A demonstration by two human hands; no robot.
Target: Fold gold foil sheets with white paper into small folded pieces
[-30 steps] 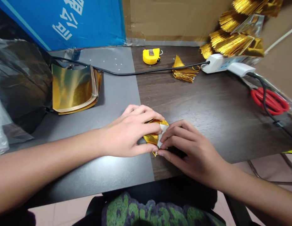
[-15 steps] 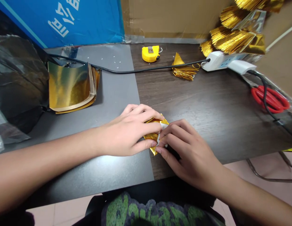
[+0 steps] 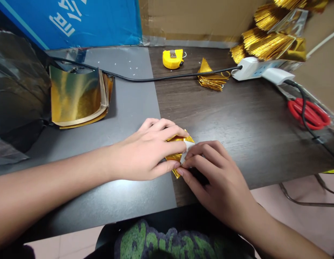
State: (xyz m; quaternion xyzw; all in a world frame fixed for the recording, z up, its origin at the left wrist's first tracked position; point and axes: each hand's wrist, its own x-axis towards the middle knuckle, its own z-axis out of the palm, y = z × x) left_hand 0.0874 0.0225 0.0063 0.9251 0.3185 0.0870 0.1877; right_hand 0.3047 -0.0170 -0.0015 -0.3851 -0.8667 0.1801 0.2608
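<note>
Pinching a folded gold foil square (image 3: 173, 156) between them, left hand (image 3: 145, 151) and right hand (image 3: 212, 176) work at the edge where dark tabletop (image 3: 223, 115) meets gray mat (image 3: 129, 90). Left fingers clench the gold side from above. Right fingers grasp the white-backed flap, now drawn slightly back, so more white shows. Foil stack (image 3: 77, 97) lies left. Small folded gold pile (image 3: 211, 81) sits ahead, near yellow tape measure (image 3: 172, 59); red scissors (image 3: 308, 114) lie right.
</note>
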